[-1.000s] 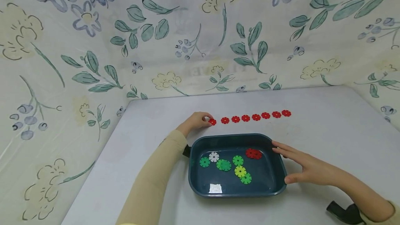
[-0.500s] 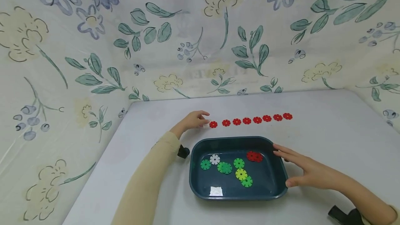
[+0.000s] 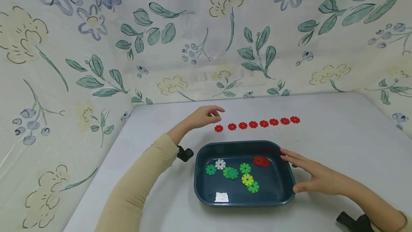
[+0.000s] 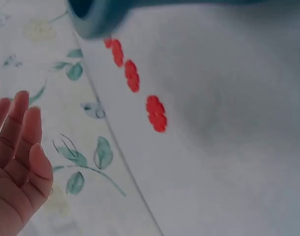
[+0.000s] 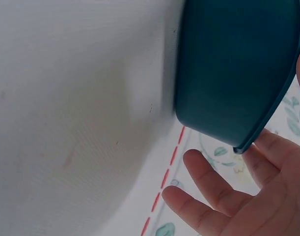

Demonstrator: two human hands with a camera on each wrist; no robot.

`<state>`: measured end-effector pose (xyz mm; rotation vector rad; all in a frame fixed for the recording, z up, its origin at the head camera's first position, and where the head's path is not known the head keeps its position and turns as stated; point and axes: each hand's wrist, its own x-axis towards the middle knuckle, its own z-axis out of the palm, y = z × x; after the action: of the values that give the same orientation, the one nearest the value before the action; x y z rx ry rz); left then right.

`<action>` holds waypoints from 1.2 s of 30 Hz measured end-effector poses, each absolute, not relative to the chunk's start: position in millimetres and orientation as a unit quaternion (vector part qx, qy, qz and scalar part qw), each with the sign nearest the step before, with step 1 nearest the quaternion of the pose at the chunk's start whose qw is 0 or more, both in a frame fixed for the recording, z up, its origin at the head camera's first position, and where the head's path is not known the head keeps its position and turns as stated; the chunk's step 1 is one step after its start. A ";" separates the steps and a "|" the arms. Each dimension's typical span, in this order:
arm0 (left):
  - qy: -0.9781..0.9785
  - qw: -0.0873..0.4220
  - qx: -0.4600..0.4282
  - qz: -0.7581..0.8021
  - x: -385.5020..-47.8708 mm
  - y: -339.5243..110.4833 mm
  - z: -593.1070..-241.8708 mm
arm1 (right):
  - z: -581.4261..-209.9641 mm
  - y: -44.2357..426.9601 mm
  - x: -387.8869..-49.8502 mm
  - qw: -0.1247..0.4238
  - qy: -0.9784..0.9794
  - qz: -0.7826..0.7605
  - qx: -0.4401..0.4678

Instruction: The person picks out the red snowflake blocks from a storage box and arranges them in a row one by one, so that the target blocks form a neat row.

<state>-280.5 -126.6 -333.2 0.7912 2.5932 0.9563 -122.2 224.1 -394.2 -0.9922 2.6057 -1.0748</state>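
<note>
Several red, flower-shaped plastic discs [image 3: 253, 124] lie in a slanting row on the white table. My left hand [image 3: 204, 116] hovers just behind and left of the leftmost red disc [image 3: 219, 128], its fingers loosely bent and holding nothing. In the left wrist view the same hand [image 4: 17, 167] appears with nothing in it. In front of the row stands a dark blue-green tray [image 3: 273, 192]. My right hand [image 3: 322, 176] rests its fingertips and thumb on the tray's right rim. The right wrist view shows the hand's [image 5: 267, 187] outstretched fingers by the tray's outer wall [image 5: 233, 64].
Inside the tray lie two overlapping red discs [image 3: 261, 161], a white disc [image 3: 220, 164], a yellow disc [image 3: 248, 179] and several green discs [image 3: 231, 173]. A floral sheet [image 3: 193, 46] stands behind the table [image 3: 338, 124]. Black wrist devices [image 3: 185, 154] sit on both arms.
My left hand has let go of the leftmost red disc and moved up and back from it. The disc stays in the row. My right hand remains at the tray's rim.
</note>
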 end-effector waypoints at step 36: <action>0.904 0.173 0.368 0.129 -199.3 -19.8 -384.2 | -389.0 224.3 -120.9 0.085 0.871 -0.351 -0.333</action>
<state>-199.3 -19.8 -384.2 1.0452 2.5647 0.3666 -120.9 224.3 -389.0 -0.9932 2.5975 -1.0474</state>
